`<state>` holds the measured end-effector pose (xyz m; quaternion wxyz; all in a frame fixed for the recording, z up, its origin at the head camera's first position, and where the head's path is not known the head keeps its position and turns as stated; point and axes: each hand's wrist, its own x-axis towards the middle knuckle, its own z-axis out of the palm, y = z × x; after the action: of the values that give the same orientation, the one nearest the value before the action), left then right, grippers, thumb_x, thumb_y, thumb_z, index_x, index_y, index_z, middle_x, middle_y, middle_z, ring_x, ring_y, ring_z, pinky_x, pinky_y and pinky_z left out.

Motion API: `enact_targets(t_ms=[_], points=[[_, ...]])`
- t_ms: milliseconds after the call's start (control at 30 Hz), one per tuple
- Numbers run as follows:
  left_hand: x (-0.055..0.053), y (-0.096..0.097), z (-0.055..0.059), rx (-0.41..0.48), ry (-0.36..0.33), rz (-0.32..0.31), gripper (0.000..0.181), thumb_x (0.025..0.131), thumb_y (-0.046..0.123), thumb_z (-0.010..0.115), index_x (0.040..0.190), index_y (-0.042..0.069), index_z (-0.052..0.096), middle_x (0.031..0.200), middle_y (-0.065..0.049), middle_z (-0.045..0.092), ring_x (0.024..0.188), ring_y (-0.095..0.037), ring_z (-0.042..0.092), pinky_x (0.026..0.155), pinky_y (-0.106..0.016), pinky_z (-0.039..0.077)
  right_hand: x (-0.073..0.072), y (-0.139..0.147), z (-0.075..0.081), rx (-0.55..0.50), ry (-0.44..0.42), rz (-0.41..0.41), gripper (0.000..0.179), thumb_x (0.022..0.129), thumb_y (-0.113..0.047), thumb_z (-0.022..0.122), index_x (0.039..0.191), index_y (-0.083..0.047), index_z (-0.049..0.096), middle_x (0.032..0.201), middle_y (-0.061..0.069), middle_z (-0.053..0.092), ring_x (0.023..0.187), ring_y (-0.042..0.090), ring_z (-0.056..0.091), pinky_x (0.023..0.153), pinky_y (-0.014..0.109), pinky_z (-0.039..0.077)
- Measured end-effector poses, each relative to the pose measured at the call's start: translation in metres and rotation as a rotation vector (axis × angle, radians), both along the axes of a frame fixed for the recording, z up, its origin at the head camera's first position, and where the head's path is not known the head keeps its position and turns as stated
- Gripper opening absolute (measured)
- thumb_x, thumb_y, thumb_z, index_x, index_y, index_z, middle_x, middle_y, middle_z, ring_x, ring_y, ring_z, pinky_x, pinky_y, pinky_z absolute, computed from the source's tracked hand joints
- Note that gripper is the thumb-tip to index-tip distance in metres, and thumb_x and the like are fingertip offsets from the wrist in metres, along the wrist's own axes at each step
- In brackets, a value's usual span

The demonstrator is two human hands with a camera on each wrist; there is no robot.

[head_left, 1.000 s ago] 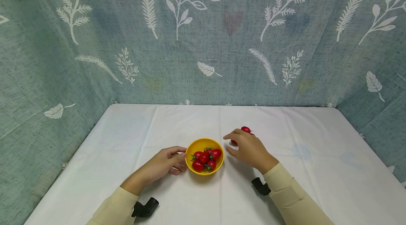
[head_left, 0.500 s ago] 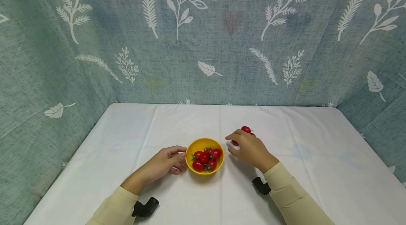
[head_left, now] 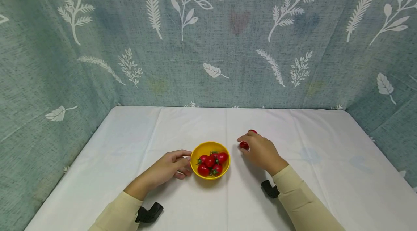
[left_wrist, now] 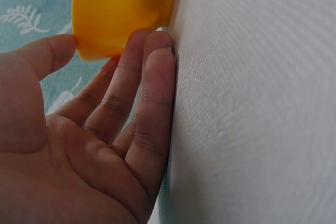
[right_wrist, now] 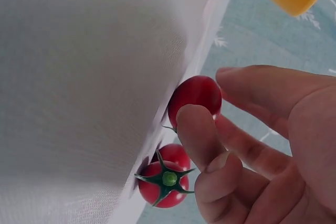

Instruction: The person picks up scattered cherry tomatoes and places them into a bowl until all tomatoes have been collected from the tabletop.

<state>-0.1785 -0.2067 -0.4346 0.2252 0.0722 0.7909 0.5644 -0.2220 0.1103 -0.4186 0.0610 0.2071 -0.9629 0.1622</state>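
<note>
A yellow bowl (head_left: 208, 146) holding several cherry tomatoes (head_left: 210, 161) stands on the table, within the head view's lower middle. From the left side, my left hand (head_left: 169, 167) touches it with relaxed fingers; in the left wrist view a thumb tip meets the bowl's edge and the other fingertips lie by its lower wall. My right hand (head_left: 260, 151) has its fingers curled round a red cherry tomato (right_wrist: 195, 95) that is low at the tabletop. Beyond that one, two more tomatoes (right_wrist: 164, 184) lie close together, one with a green star-shaped stem; my right hand mostly hides them in the head view.
White cloth covers the table (head_left: 182, 126). A green curtain (head_left: 195, 89) with white leaf prints hangs along the back and both sides. Dark wrist-camera mounts (head_left: 150, 213) stick out below both sleeves.
My right hand has shifted slightly right, and its fingers have closed in on the near tomato, which now shows more between them. The left hand and bowl have stayed in place.
</note>
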Motion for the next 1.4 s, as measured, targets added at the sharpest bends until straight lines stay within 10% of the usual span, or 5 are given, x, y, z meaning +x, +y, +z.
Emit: enact_targets(t_ms=[1400], points=[[-0.001, 0.000, 0.001, -0.013, -0.015, 0.007, 0.048, 0.104, 0.036, 0.053, 0.142, 0.007, 0.051, 0.112, -0.009, 0.070, 0.094, -0.019, 0.070, 0.081, -0.032, 0.059, 0.010, -0.011, 0.014, -0.043, 0.009, 0.020, 0.028, 0.081, -0.016, 0.084, 0.108, -0.016, 0.076, 0.095, 0.000, 0.067, 0.077, 0.014, 0.061, 0.067, 0.031, 0.055]])
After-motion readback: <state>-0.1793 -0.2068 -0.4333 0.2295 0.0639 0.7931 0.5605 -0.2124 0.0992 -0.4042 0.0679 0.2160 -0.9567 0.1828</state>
